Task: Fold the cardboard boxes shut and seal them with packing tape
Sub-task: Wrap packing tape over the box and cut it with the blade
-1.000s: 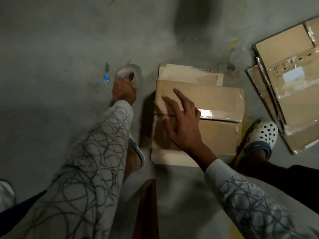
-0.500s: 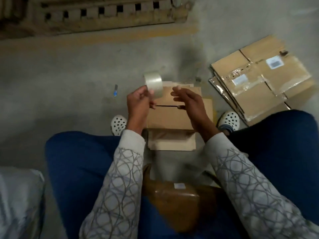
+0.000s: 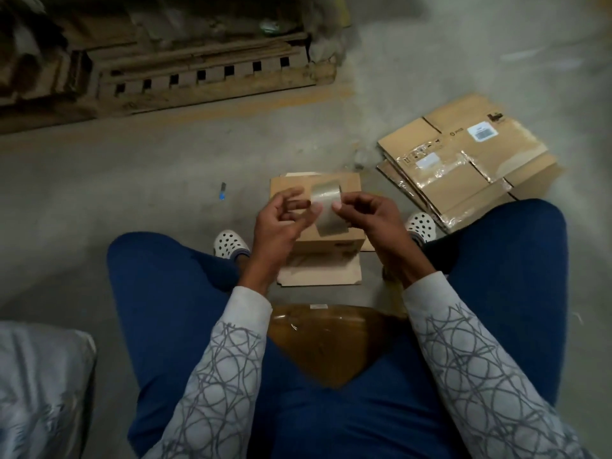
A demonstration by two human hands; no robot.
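A small cardboard box (image 3: 344, 187) stands on the concrete floor between my feet, its top flaps folded down. Above it I hold a roll of clear packing tape (image 3: 326, 207) with both hands. My left hand (image 3: 281, 220) grips the roll's left side with curled fingers. My right hand (image 3: 367, 213) pinches the roll's right edge with thumb and fingertips. The hands hide most of the box's top seam.
Flattened cardboard boxes (image 3: 463, 164) with old tape and labels lie stacked at the right. A blue-tipped cutter (image 3: 222, 191) lies on the floor at the left. A wooden pallet (image 3: 198, 77) runs along the back. A tape-wrapped brown parcel (image 3: 328, 339) sits between my knees.
My left hand picked the tape roll off the floor and raised it over the box. My right hand left the box top and now pinches the roll. The view pulled back.
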